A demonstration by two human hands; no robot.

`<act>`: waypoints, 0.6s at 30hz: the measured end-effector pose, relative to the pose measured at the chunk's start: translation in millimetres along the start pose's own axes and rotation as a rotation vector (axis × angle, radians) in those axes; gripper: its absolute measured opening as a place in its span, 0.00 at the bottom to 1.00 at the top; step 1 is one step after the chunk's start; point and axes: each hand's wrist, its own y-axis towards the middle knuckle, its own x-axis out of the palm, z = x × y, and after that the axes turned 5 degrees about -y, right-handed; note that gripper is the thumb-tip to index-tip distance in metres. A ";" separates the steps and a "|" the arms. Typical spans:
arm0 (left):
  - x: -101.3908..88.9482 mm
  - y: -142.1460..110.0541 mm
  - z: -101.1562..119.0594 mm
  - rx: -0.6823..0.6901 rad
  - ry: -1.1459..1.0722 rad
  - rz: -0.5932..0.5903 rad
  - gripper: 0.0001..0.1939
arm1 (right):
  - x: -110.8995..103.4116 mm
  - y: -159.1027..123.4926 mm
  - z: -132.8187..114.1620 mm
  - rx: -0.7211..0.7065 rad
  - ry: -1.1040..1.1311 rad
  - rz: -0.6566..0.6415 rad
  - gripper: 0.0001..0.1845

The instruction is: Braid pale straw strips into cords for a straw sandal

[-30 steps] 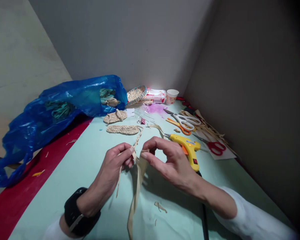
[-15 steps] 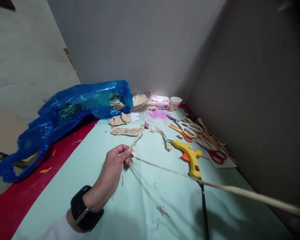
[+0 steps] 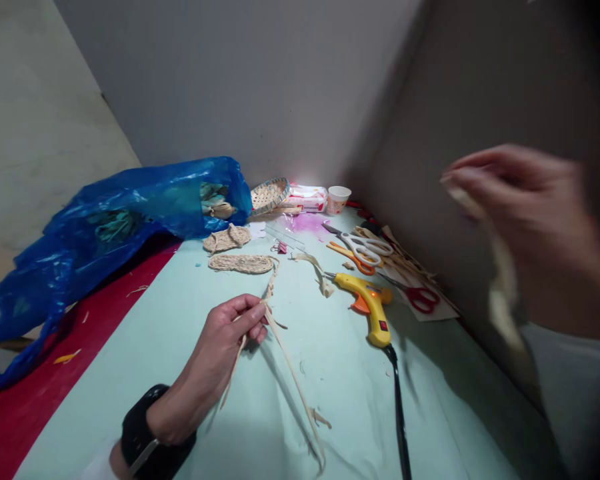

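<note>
My left hand [image 3: 230, 330], with a black watch [image 3: 153, 433] on its wrist, pinches a thin braided cord [image 3: 271, 283] of pale plant fibre. Past the fingers the cord leads up to an oval woven sole [image 3: 241, 264] lying on the table. Below the pinch hang loose strands, one long strand [image 3: 295, 377] looping down toward the near edge. At the upper right my right hand [image 3: 535, 213] is raised and blurred, its fingers closed on a pale fibre strip [image 3: 503, 280] that dangles beneath. Beyond the sole sits a small woven slipper [image 3: 227, 238].
A yellow glue gun [image 3: 373, 310] with black cord lies right of centre. Behind it are white-handled scissors [image 3: 365, 247], orange scissors [image 3: 355, 259] and red-handled scissors [image 3: 423, 299]. A blue plastic bag [image 3: 145, 200], woven basket [image 3: 270, 195] and paper cup [image 3: 339, 200] stand farther back.
My right hand has come into view, raised at the right with a strip. The long strand, stretched taut to the right before, now hangs slack. My left hand keeps its pinch.
</note>
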 end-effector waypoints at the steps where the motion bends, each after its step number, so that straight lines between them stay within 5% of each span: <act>1: 1.3 -1.1 0.7 -0.010 -0.008 -0.023 0.10 | 9.1 1.8 0.0 0.009 -0.057 -0.046 0.23; 5: 4.6 -3.9 2.6 -0.036 -0.013 -0.031 0.08 | 39.7 -20.5 -34.8 -0.093 -0.088 -0.153 0.14; 8: 5.3 -4.1 1.0 -0.029 0.033 -0.025 0.07 | 52.2 -60.3 -82.6 -0.210 0.299 -0.520 0.10; 11: 5.3 -3.5 -2.0 -0.006 0.100 -0.025 0.07 | 60.9 -94.1 -115.6 -0.313 0.401 -0.699 0.11; 18: 9.6 -5.7 0.1 0.053 0.235 -0.013 0.07 | 70.3 -114.8 -117.6 -0.207 0.540 -0.688 0.09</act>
